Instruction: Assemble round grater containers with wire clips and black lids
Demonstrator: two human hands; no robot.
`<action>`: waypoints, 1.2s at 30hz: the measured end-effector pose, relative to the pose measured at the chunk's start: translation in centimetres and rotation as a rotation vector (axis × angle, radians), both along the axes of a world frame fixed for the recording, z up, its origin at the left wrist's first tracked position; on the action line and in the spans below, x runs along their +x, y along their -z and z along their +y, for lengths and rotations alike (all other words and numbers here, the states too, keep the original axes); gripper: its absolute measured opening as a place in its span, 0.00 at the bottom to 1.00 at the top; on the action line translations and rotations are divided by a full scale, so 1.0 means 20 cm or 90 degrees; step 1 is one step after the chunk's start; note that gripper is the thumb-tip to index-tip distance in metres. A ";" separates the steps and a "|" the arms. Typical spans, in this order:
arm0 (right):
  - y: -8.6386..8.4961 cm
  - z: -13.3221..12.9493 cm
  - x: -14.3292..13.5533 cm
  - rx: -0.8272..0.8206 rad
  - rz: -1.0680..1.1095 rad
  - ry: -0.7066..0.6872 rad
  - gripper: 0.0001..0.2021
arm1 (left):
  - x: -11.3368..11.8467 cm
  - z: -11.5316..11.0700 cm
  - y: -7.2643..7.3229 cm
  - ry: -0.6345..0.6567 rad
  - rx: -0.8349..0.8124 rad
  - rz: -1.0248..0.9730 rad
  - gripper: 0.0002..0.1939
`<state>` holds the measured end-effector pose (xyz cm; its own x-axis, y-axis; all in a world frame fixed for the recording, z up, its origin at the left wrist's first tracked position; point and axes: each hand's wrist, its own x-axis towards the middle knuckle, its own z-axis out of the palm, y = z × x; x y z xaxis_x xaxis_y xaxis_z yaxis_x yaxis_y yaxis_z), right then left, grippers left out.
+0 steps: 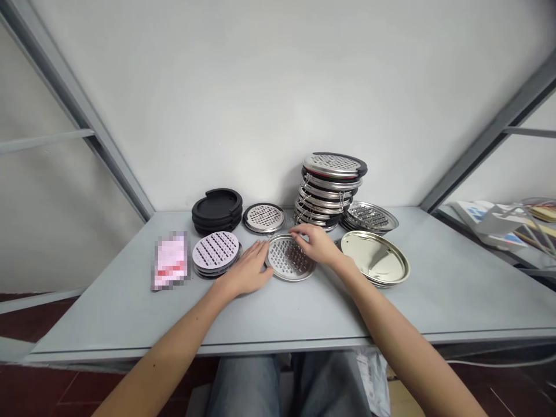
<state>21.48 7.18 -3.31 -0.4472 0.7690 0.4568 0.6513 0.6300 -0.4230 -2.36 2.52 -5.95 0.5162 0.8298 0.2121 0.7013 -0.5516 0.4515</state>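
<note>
A round metal grater disc lies on the table in front of me, its face full of raised holes. Flat against its left side is my left hand, fingers stretched out and thumb apart at the lower rim. My right hand reaches over the disc's upper right edge, with thumb and fingers closed at the rim; the contact is partly hidden. Left of my left hand, a stack of graters has a pale lilac slotted disc on top. Beside my right forearm sits a stack of shiny gold-toned round trays.
Behind stand black ring-shaped holders, a black-rimmed grater and a tall stack of graters with wire clasps. More metal graters lie at back right. A blurred pink packet rests at left. Metal frame posts flank the table.
</note>
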 end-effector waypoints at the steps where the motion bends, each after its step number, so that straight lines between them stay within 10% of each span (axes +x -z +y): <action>1: 0.00 0.00 0.01 0.007 0.019 0.014 0.12 | 0.01 0.00 0.01 -0.013 -0.002 0.003 0.31; 13: -0.03 0.05 0.04 -0.147 0.413 0.055 0.15 | 0.01 0.02 0.03 -0.011 0.011 0.026 0.29; 22: 0.02 0.00 -0.01 -0.137 0.029 -0.064 0.09 | 0.03 0.01 -0.05 0.090 -0.005 0.003 0.31; 36: 0.06 0.04 0.05 -0.127 -0.098 -0.086 0.07 | 0.02 0.03 -0.06 0.074 0.078 0.013 0.16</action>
